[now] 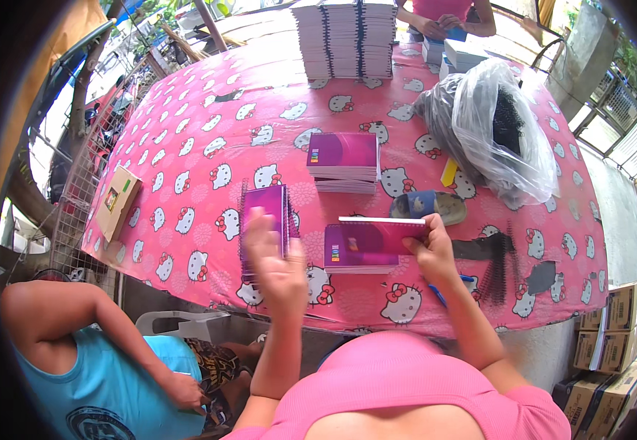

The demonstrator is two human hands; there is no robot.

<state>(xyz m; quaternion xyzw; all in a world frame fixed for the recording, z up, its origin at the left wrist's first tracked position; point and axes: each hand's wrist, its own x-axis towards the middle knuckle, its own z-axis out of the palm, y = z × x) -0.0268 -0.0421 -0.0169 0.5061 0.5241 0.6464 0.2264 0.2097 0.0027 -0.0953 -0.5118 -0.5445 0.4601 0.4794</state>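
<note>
Purple-covered notebooks lie in small piles on a table with a pink cat-print cover. My right hand [434,253] grips the right end of a purple notebook [386,238], thumb on its cover, tilted up so its white page edge shows. Just under it is a low notebook pile [333,257]. My left hand [280,275], slightly blurred, has its fingers stretched out and holds nothing. It hovers over or touches the near part of a spiral-bound notebook pile [266,196]; contact is unclear. Another purple notebook pile [343,150] stands farther back, between the two.
Tall notebook stacks [344,44] stand at the back. To the right are a plastic bag [509,132] with black contents, a slipper [427,207], black binding coils [498,268] and a blue pen [437,295]. One person [113,374] sits at left; another's hands [443,26] work opposite.
</note>
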